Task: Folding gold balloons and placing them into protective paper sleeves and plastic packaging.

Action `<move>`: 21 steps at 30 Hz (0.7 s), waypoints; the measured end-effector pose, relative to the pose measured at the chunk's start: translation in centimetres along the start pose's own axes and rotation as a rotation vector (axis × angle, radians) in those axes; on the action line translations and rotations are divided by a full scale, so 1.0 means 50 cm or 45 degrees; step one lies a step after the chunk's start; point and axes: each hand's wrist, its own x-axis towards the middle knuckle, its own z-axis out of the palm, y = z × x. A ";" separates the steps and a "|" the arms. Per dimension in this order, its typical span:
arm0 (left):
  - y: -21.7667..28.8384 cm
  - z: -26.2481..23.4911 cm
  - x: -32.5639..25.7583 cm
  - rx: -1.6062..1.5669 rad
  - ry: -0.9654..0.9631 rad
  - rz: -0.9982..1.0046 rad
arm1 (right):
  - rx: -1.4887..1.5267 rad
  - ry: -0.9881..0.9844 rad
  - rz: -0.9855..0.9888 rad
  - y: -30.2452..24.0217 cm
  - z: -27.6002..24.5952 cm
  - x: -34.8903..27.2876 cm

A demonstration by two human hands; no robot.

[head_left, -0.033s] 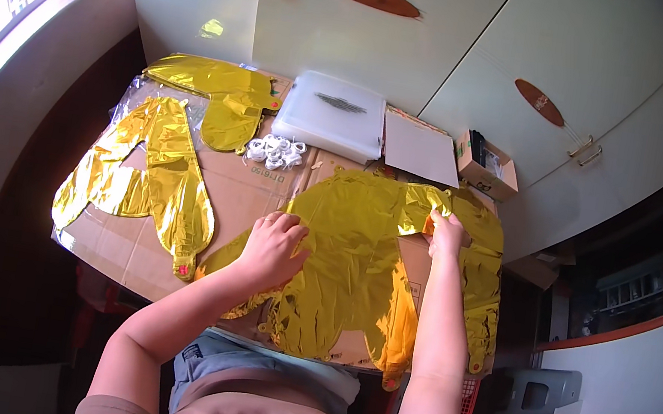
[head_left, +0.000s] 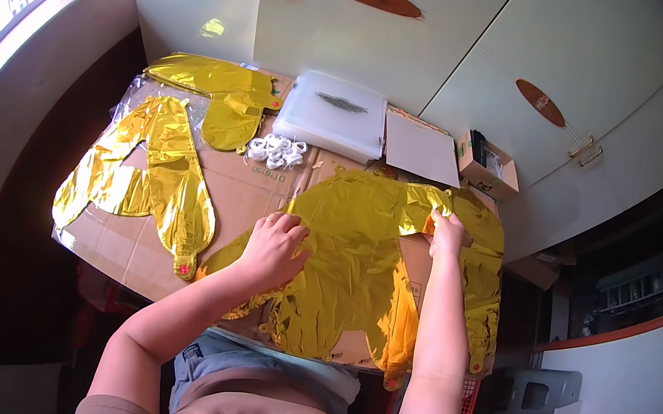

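Observation:
Flat gold foil balloons cover much of the cardboard-topped table. The large foil balloon (head_left: 346, 253) lies in front of me, its surface wrinkled. My right hand (head_left: 446, 232) is closed in a pinch on its upper right edge, lifting a fold with an orange underside. My left hand (head_left: 274, 250) lies on its left part, fingers curled down around the foil; the fingertips are partly hidden. Another foil balloon (head_left: 481, 274) sits beneath and to the right. At the left lies an A-shaped foil balloon (head_left: 158, 180), and behind it one more gold foil balloon (head_left: 234, 109).
White ribbon coils (head_left: 275, 151) are bunched behind the balloons. Along the back stand a translucent plastic case (head_left: 329, 124), a pale flat board (head_left: 423, 150) and a small cardboard box (head_left: 492, 176), against white cabinets (head_left: 357, 46). A grey stool (head_left: 541, 392) stands at the right.

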 end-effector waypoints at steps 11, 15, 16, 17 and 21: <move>0.007 -0.008 0.004 0.021 -0.028 0.087 | -0.146 -0.121 0.056 -0.016 0.005 0.006; 0.006 -0.001 0.000 -0.075 -0.147 0.186 | -0.169 -0.157 0.049 -0.008 -0.003 0.016; 0.007 -0.004 -0.002 -0.072 -0.145 0.180 | -0.180 -0.168 0.037 -0.005 -0.001 0.018; 0.010 -0.005 -0.002 -0.074 -0.143 0.180 | -0.193 -0.172 0.022 -0.001 -0.005 0.024; 0.011 -0.006 -0.002 -0.093 -0.144 0.179 | -0.209 -0.179 -0.036 0.012 -0.008 0.034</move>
